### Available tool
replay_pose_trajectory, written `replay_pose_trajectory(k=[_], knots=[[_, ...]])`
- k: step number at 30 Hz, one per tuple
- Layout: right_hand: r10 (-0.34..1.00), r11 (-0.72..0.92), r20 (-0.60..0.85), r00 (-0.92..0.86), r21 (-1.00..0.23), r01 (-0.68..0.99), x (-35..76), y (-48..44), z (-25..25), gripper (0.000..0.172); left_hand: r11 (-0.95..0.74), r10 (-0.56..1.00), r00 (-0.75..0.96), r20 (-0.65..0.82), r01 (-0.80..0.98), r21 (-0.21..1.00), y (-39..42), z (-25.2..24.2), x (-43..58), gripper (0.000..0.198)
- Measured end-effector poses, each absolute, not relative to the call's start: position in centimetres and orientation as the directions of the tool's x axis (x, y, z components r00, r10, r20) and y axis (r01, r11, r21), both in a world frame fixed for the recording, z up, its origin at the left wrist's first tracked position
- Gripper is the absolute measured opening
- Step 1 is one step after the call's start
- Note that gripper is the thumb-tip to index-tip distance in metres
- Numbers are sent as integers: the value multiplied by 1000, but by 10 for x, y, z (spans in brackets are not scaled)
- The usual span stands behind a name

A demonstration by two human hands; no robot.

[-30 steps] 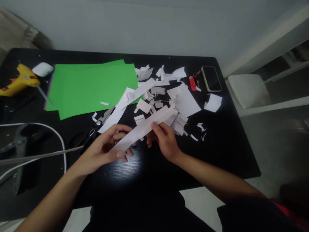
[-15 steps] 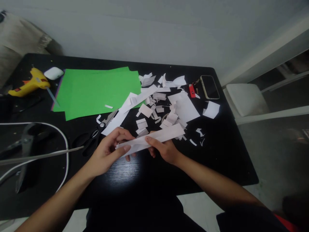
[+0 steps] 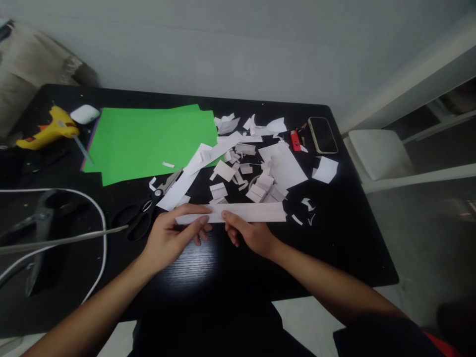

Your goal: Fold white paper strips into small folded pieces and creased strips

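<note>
A long white paper strip, creased along its length, is stretched level above the front of the black table. My left hand pinches its left end between thumb and fingers. Close beside it, my right hand grips the strip near the middle, thumb on top and fingers curled beneath. Beyond the strip lie cut white paper pieces, some heaped over a round container whose rim mostly hides under them. Black-handled scissors rest just left of my left hand.
Green sheets cover the back left, beside a yellow glue gun and a white case. A phone and red lighter sit back right. A white cable loops over pliers at left.
The paper strip has turned from slanting up to the right to nearly level, its right end coming down. My left fingers have shifted along its left end; both hands still hold it.
</note>
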State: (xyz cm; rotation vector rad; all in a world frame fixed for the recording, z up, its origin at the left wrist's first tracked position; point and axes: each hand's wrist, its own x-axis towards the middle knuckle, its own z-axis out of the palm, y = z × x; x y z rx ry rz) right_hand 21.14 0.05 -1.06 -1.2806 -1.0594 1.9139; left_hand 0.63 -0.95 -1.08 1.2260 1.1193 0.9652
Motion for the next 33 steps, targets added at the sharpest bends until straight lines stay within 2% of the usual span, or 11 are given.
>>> replay_pose_trajectory(k=[8, 13, 22, 25, 28, 33], knots=[[852, -481, -399, -339, -853, -204, 215, 6, -18, 50, 268, 953, 213, -217, -250, 930, -3, -10, -5, 15], [854, -474, -382, -353, -851, -225, 214, 3, -17, 47, 262, 947, 253, -198, -255, 931, -2, -13, -5, 14], [813, -494, -393, -429, -856, -152, 212, -1, -15, 43, 229, 912, 392, -118, -249, 941, -6, -14, -8, 13], [835, -430, -356, -421, -898, -95, 213, -2, -14, 42, 201, 927, 360, -107, -236, 951, -7, -14, -6, 11], [871, -332, -294, -393, -943, -32, 214, -5, -10, 39, 153, 963, 248, -105, -186, 971, -7, -13, 1, 15], [893, -78, -104, -438, -994, 76, 215, -5, -4, 19, 141, 984, 128, -124, -132, 981, -4, -9, 7, 25]])
